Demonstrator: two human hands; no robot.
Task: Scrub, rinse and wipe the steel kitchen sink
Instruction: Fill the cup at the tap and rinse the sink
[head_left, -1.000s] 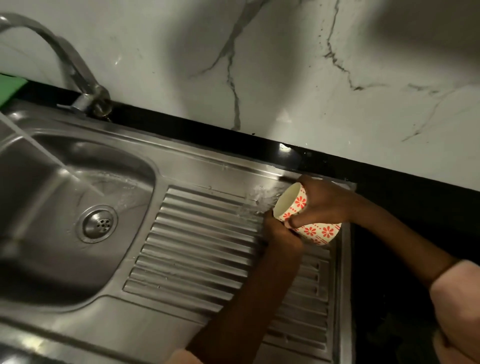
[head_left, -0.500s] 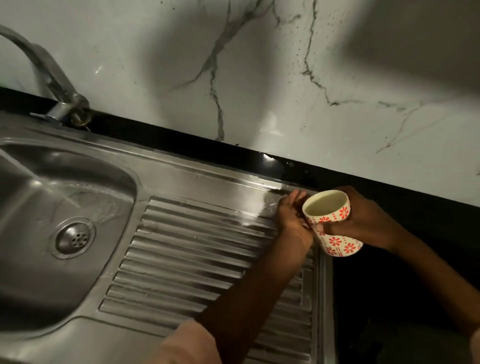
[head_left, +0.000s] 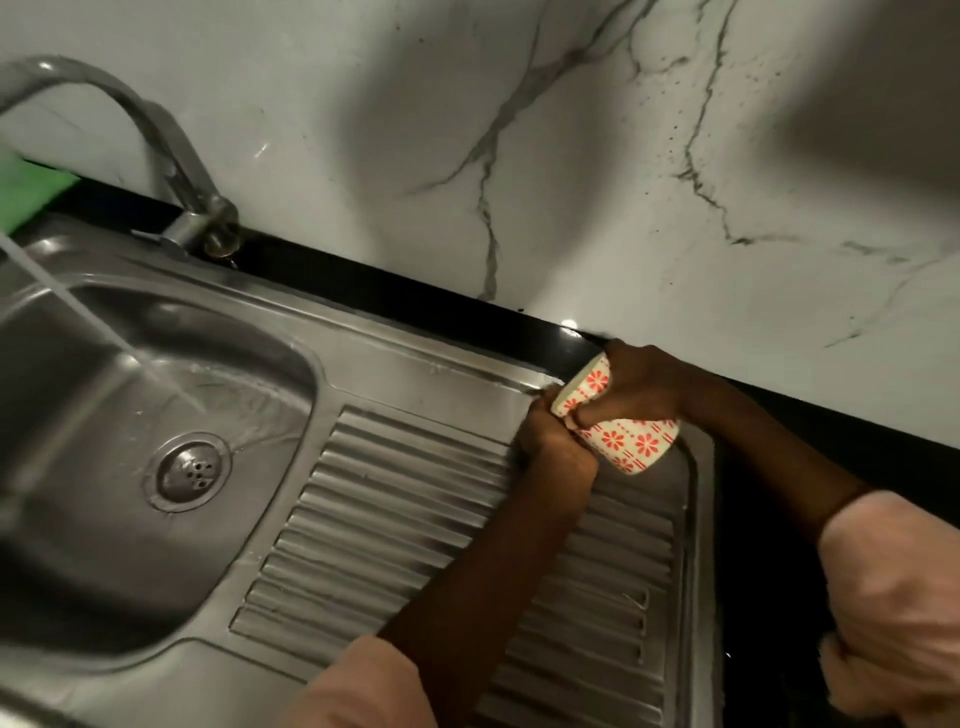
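Right hand (head_left: 641, 387): fingers curled round a cup (head_left: 621, 434), cream with red flowers, tipped with its mouth toward the left, held over the far right corner of the draining board (head_left: 415, 499); left hand (head_left: 545, 436): lying on the ribbed board just under the cup's rim, fingers mostly hidden, grip cannot be told; steel sink (head_left: 363, 353): basin at left, drain (head_left: 189, 473) in its floor; tap (head_left: 171, 156): running, stream landing near the drain; green object (head_left: 28, 192): far left edge; marble wall (head_left: 519, 130) behind.

Open ribbed drainboard (head_left: 415, 499) left of the hands; tap (head_left: 171, 156) and wall (head_left: 519, 130) behind.
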